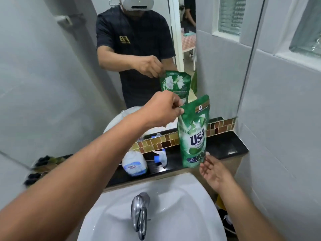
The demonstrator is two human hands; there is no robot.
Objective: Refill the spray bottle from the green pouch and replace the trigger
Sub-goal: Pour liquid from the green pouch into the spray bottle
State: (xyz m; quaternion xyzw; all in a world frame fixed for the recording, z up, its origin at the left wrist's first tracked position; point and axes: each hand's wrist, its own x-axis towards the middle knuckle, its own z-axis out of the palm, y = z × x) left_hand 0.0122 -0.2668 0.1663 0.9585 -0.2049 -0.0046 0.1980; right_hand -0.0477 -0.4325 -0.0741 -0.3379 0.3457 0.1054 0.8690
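Observation:
My left hand [165, 110] pinches the top left corner of the green pouch [193, 134], which hangs upright over the black ledge [225, 146]. Below the pouch's bottom right corner, my right hand [214, 171] is open, palm up, fingertips at or just short of the pouch. The spray bottle [134, 164], clear with a blue-and-white label, stands on the ledge with no trigger on it. The white-and-blue trigger [160, 158] lies on the ledge just right of the bottle.
A white sink [173, 197] with a chrome tap [140, 213] sits below the ledge. A mirror [69, 66] behind the ledge reflects me and the pouch. A tiled wall [278, 119] closes the right side. Dark small items [40, 164] lie at the ledge's left end.

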